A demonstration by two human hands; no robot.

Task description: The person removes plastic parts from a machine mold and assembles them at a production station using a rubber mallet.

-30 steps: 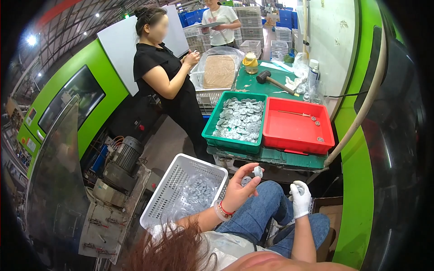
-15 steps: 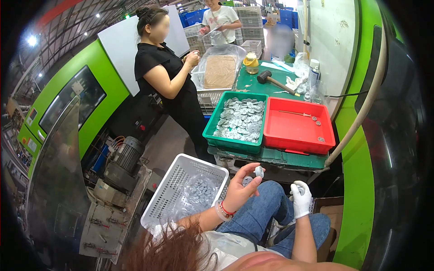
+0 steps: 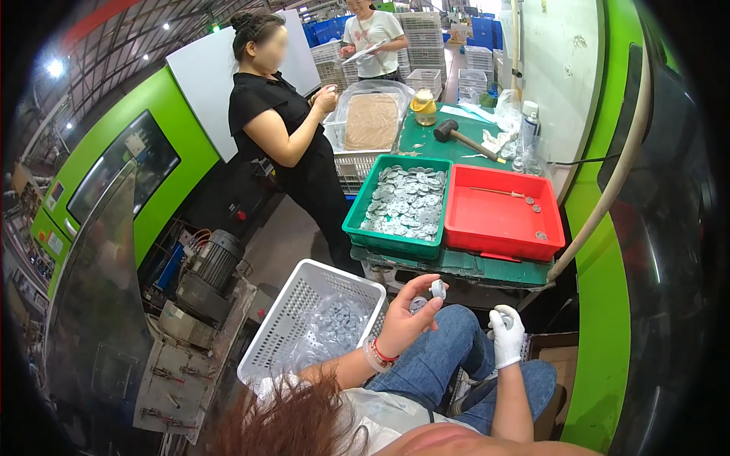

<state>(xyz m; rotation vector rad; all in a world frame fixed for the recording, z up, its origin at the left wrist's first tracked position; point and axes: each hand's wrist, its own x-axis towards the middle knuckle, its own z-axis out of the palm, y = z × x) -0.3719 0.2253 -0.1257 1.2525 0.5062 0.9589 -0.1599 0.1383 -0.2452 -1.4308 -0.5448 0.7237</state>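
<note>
On a factory floor between green moulding machines, the bare left hand point(image 3: 407, 319) pinches a small grey plastic part point(image 3: 438, 288) at its fingertips above a white mesh basket point(image 3: 304, 319). The gloved right hand point(image 3: 506, 334) is closed around another small part over the knee. Ahead, a green-topped workbench point(image 3: 426, 137) carries a green tray point(image 3: 403, 205) of grey parts, a red tray point(image 3: 502, 220) and a mallet point(image 3: 460, 138).

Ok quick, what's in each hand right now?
Left hand: bare, fingers closed on a small grey round part.
Right hand: in a white glove, curled around something small; what it is cannot be told.
</note>
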